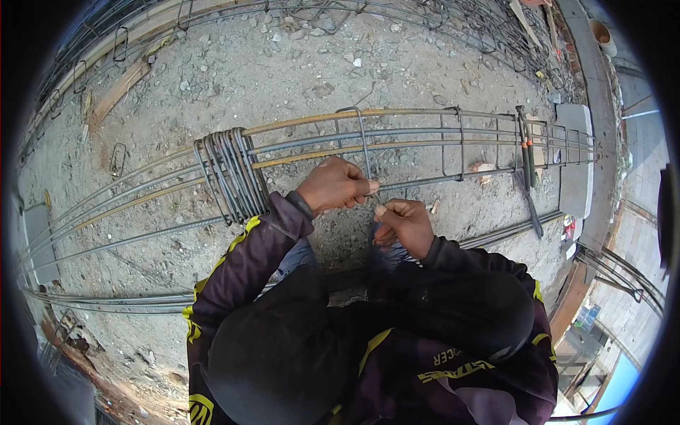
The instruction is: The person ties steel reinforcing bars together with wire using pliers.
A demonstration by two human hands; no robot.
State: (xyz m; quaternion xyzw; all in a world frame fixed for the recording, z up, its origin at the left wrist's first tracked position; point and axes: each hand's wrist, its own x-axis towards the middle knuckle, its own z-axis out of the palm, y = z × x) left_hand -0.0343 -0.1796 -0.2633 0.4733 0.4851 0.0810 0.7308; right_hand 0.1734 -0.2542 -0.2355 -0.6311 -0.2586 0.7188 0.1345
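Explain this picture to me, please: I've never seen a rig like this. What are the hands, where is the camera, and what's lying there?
There is no machine here, just a person using two bare hands. The only picture comes from a camera on their head, looking forward and down, so their sleeves and legs show at the bottom.

The left hand and right hand are close together, fingertips closed on what looks like a thin piece of wire, too small to be sure.

Just beyond them run long metal rods with hoops around them. A bunch of hoops sits packed together on the left. On the right, tools with orange marks lie across the rods. Below is stony ground.
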